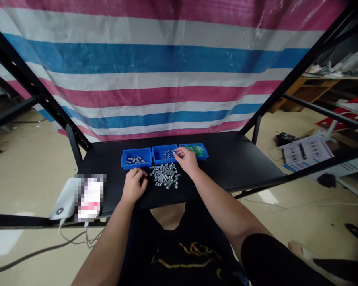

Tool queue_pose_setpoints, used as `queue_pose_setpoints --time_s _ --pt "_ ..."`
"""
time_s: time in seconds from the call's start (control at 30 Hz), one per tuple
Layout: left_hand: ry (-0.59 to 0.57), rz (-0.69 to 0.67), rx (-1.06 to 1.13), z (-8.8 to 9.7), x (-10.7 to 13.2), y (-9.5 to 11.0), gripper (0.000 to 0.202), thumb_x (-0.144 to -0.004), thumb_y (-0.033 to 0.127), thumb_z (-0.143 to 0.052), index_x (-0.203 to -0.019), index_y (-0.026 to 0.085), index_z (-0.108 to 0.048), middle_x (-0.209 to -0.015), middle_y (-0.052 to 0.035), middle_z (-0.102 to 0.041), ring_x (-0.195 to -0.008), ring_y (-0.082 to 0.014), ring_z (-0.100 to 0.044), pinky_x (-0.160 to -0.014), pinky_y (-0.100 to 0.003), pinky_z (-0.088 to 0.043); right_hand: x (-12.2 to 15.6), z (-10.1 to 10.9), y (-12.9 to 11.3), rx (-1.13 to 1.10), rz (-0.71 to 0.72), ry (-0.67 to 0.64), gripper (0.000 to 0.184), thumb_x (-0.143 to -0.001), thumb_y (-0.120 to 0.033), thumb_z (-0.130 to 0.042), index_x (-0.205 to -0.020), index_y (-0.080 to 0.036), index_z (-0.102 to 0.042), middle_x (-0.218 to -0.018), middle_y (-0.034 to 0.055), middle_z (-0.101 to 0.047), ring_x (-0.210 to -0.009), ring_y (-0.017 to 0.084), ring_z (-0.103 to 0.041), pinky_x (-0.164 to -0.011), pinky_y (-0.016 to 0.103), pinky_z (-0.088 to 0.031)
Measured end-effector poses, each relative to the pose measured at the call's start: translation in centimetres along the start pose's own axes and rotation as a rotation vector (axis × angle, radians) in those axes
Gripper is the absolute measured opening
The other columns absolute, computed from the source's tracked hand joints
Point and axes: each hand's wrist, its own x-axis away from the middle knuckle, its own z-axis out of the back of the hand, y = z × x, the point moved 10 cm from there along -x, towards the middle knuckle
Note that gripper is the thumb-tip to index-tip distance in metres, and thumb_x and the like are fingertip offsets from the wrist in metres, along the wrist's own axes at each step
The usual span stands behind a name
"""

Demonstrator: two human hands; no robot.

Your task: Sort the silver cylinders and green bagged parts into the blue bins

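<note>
Black bench (pixel 241 167): three blue bins in a row near the back edge. Left bin (pixel 136 158) and middle bin (pixel 164 154) hold a few grey metal pieces; right bin (pixel 197 150) holds green items. The pile (pixel 165 176) just in front is still large, so judged early. Left hand (pixel 133 186) curled at the pile's left; right hand (pixel 186 159) pinched over the middle bin. Whether either grips a piece: cannot tell.
</note>
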Motion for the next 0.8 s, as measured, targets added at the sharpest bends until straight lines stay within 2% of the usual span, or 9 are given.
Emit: queue_pose_setpoints --time_s 0.1,0.2,0.33,0.43,0.53,0.63,0.8 --pt "-0.012 0.018 0.079 0.1 0.0 -0.6 0.011 -0.090 0.019 -0.052 -0.094 0.023 -0.061 -0.094 -0.0050 -0.064 -0.095 -0.0225 -0.059 -0.087 -0.037 -0.049 0.8 -0.4 0.1 0.009 0.006 0.027 0.010 -0.084 -0.029 -0.064 -0.086 -0.020 -0.067 -0.077 0.0033 -0.069 -0.062 0.015 -0.061 -0.064 0.028 -0.051" --pt "-0.060 0.006 0.106 -0.3 -0.1 -0.4 0.014 -0.091 0.020 -0.052 -0.098 0.023 -0.063 -0.096 -0.0047 -0.064 -0.096 -0.0215 -0.060 -0.088 -0.036 -0.048 3.2 0.3 1.3 0.001 -0.011 0.041 0.011 -0.086 -0.030 -0.061 -0.082 -0.020 -0.064 -0.070 0.0015 -0.065 -0.059 0.014 -0.057 -0.059 0.026 -0.047" --pt "-0.204 -0.098 -0.017 -1.8 0.0 1.3 0.031 -0.096 0.022 -0.049 -0.121 0.029 -0.065 -0.105 -0.0050 -0.064 -0.100 -0.0213 -0.060 -0.085 -0.037 -0.045 5.9 1.4 4.3 -0.053 -0.099 0.022 0.014 -0.087 -0.034 -0.061 -0.081 -0.021 -0.062 -0.065 -0.0012 -0.058 -0.057 0.013 -0.053 -0.056 0.025 -0.043" --pt "-0.276 -0.153 -0.120 -2.7 0.1 1.9 0.038 -0.099 0.023 -0.046 -0.130 0.036 -0.063 -0.104 -0.0048 -0.062 -0.097 -0.0210 -0.058 -0.080 -0.036 -0.042 6.7 2.0 5.7 -0.100 -0.152 0.048 0.018 -0.088 -0.038 -0.061 -0.082 -0.021 -0.060 -0.063 -0.0025 -0.055 -0.056 0.013 -0.051 -0.056 0.025 -0.041" --pt "-0.264 -0.128 -0.155 -2.8 0.1 1.6 0.033 -0.100 0.027 -0.047 -0.126 0.035 -0.066 -0.101 -0.0049 -0.062 -0.094 -0.0213 -0.057 -0.080 -0.037 -0.042 6.7 1.9 5.9 -0.107 -0.159 0.054 0.018 -0.088 -0.038 -0.061 -0.082 -0.021 -0.060 -0.063 -0.0028 -0.055 -0.057 0.013 -0.050 -0.056 0.025 -0.041" --pt "-0.221 -0.089 -0.158 -2.7 0.0 1.0 0.026 -0.100 0.033 -0.049 -0.117 0.030 -0.069 -0.101 -0.0058 -0.062 -0.095 -0.0222 -0.057 -0.084 -0.038 -0.043 6.7 1.3 5.4 -0.079 -0.130 0.021 0.016 -0.087 -0.036 -0.061 -0.082 -0.021 -0.061 -0.064 -0.0026 -0.055 -0.057 0.013 -0.051 -0.056 0.025 -0.041" --pt "-0.209 -0.089 -0.143 -2.8 0.0 0.8 0.023 -0.100 0.036 -0.049 -0.107 0.025 -0.068 -0.102 -0.0070 -0.062 -0.096 -0.0227 -0.057 -0.087 -0.039 -0.045 6.8 1.1 4.8 -0.071 -0.108 -0.011 0.014 -0.087 -0.034 -0.060 -0.082 -0.021 -0.060 -0.065 -0.0019 -0.056 -0.058 0.013 -0.052 -0.057 0.025 -0.043"
